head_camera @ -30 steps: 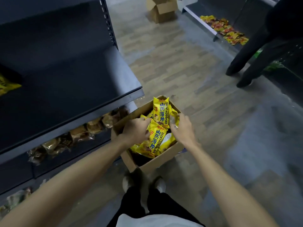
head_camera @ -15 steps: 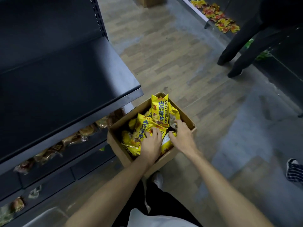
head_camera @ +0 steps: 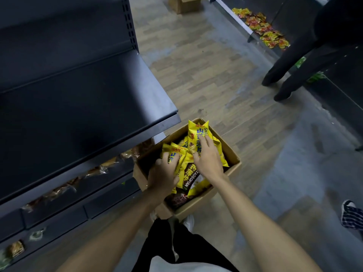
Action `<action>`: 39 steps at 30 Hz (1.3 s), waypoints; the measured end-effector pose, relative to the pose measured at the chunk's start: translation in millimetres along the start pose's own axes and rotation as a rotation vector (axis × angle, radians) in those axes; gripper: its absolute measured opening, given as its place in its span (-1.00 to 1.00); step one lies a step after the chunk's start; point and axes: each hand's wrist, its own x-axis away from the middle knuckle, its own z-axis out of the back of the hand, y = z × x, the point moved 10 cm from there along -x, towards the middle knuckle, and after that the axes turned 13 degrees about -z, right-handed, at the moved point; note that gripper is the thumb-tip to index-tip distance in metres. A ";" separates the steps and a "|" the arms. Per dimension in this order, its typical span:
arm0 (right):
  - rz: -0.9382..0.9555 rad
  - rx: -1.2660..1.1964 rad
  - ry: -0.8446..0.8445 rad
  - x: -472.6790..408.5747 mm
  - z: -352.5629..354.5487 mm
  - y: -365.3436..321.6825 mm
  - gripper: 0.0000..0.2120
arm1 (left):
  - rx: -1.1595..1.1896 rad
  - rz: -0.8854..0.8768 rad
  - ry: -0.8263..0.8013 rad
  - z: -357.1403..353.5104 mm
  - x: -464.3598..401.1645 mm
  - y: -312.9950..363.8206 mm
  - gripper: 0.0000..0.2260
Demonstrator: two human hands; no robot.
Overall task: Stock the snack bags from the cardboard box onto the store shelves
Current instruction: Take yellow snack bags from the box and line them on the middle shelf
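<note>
An open cardboard box (head_camera: 229, 173) stands on the floor by my feet, filled with yellow snack bags (head_camera: 197, 132) and a few brown ones (head_camera: 189, 178). My left hand (head_camera: 163, 173) reaches into the box's left side and grips a bunch of yellow bags. My right hand (head_camera: 207, 157) lies over an upright yellow bag in the middle, fingers spread and curling onto it. To the left is a dark metal shelf (head_camera: 88, 107), its top board bare.
The lower shelf (head_camera: 82, 179) holds a row of brownish packets. Another person's dark legs (head_camera: 294, 69) stand at the upper right beside a shelf with red-yellow packets (head_camera: 265, 30). A second cardboard box (head_camera: 183, 4) sits far up the aisle. A striped shoe (head_camera: 351, 214) shows at the right edge.
My left hand has shifted left within the box and taken hold of yellow bags. My right hand has moved up onto the upright bag. The camera has tilted slightly.
</note>
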 end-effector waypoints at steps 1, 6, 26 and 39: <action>-0.030 0.033 0.000 -4.2 -4.3 -3.1 -0.37 | 0.015 0.031 0.026 3.1 1.2 -5.6 -0.36; -0.110 0.092 -0.023 -24.5 -30.6 -6.6 -0.33 | 0.076 -0.002 0.071 -14.1 -7.9 -2.6 -0.38; -0.045 -0.005 -0.090 -41.3 -18.0 -7.2 -0.42 | 0.144 0.019 0.106 -24.6 -14.0 -14.0 -0.27; 0.158 0.029 0.105 10.3 53.0 -13.8 -0.45 | 0.175 0.137 0.248 37.1 25.3 18.5 -0.39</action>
